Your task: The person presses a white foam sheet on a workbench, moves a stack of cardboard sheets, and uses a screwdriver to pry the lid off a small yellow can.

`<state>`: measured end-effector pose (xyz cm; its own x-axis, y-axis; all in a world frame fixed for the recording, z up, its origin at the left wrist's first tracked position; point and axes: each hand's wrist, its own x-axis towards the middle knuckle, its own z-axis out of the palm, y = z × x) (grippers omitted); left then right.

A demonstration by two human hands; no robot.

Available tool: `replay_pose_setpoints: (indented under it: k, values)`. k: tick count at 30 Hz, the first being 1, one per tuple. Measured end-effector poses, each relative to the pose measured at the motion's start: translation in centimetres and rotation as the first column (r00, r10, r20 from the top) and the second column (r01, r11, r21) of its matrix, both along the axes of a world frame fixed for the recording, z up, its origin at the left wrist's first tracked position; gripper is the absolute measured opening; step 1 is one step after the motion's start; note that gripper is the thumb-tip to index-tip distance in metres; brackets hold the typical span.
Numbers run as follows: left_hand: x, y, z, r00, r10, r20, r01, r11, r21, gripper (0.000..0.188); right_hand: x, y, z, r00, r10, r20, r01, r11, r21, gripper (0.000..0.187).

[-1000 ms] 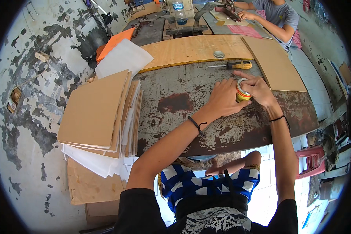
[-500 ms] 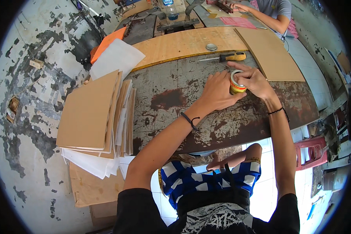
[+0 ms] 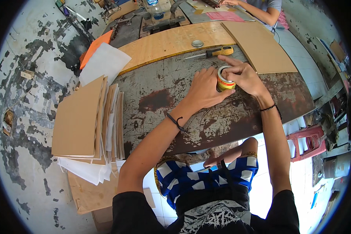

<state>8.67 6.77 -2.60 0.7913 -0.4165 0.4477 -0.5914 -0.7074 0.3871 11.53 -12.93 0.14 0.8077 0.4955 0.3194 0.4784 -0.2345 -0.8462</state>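
A small round can (image 3: 226, 85) with a yellow and red side and a bare metal rim stands open on the worn table. My left hand (image 3: 205, 88) is closed around its left side, thumb along the near side. At the can's mouth is my right hand (image 3: 245, 79), with one finger stretched out past the far rim and others bent down into the opening. Their tips are hidden inside, so what they touch cannot be seen. Beyond the can lie a screwdriver (image 3: 221, 51) with a yellow and black handle and a round metal lid (image 3: 197, 43).
A stack of brown cardboard sheets (image 3: 76, 121) with white sheets among them stands at the left. A large brown board (image 3: 261, 48) lies at the right, beside a wooden plank (image 3: 163, 43). Farther back are a plastic bottle (image 3: 156, 11) and another person's arm (image 3: 261, 15).
The view has shifted a little, so the table and things on it appear farther left. Both hands stay at the can, the right fingers still in its mouth.
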Motion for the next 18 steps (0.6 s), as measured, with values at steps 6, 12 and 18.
replay_pose_setpoints:
  k: [6,12,18]
  values:
    - [-0.15,0.19,0.23,1.0,0.008,-0.013,-0.007,0.999,0.049,0.059,0.17,0.1,-0.27,0.999,0.014,-0.051,-0.011,0.998,0.057,0.028]
    - [-0.13,0.34,0.3,1.0,-0.001,-0.023,0.002,0.999,0.051,0.059,0.08,0.1,-0.23,0.999,0.015,-0.049,-0.012,0.998,0.07,0.028]
    - [-0.5,0.46,0.94,0.998,-0.008,-0.055,0.011,0.999,0.053,0.06,-0.16,0.27,-0.1,0.999,-0.051,0.018,0.05,0.998,0.043,0.024]
